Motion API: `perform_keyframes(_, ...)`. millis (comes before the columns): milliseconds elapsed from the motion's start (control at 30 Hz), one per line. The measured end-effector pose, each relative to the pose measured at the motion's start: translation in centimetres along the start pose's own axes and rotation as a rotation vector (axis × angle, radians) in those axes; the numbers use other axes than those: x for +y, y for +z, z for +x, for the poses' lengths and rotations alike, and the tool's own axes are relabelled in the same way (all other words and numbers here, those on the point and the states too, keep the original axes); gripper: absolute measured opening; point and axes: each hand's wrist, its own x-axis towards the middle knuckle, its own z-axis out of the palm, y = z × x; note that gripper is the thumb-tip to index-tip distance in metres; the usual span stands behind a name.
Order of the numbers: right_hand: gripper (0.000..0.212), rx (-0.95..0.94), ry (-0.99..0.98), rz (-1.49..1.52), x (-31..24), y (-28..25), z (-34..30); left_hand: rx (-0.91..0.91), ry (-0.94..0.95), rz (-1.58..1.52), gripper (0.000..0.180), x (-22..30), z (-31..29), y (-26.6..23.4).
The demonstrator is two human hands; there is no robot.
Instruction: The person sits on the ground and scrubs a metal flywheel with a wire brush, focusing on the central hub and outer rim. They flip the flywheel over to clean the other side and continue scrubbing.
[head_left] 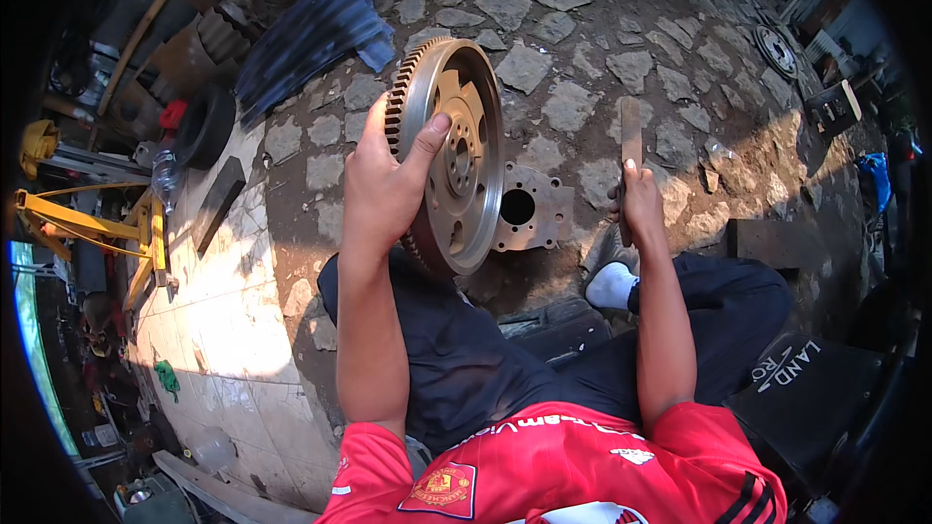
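A toothed flywheel is raised upright on its edge in my left hand. My fingers wrap behind its geared rim and the thumb presses on the face near the hub. My right hand is closed around a long flat metal bar, perhaps a file, which points away from me. The two are apart, with the bar to the right of the flywheel. Behind the flywheel, on the ground, a flat metal plate with a round hole and small bolt holes is partly hidden.
Uneven stone paving spreads ahead. On the left are a yellow metal stand, a dark block, a tyre and a blue corrugated sheet. A round metal disc and a dark box sit far right.
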Motion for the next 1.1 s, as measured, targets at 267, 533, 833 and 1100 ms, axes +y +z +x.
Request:
perform_keyframes(267, 0.069, -0.651, 0.226, 0.496, -6.7, 4.5, -17.2, 0.155, 0.045, 0.006, 0.052, 1.5, -1.9, 3.4)
perform_keyframes(533, 0.078, -0.561, 0.109, 0.594, -12.2, 8.5, -10.6, 0.155, 0.057, 0.1, 0.048, 2.7, -1.9, 5.5)
perform_keyframes(833, 0.075, -0.615, 0.2, 0.515, -12.4, 8.8, -7.8, 0.181, 0.039, 0.067, 0.052, 2.6, -1.7, 5.7)
perform_keyframes(1100, 0.08, -0.773, 0.324, 0.261, -5.7, 5.1, -13.1, 0.262, -0.044, 0.002, 0.053, 1.4, -1.5, 4.5)
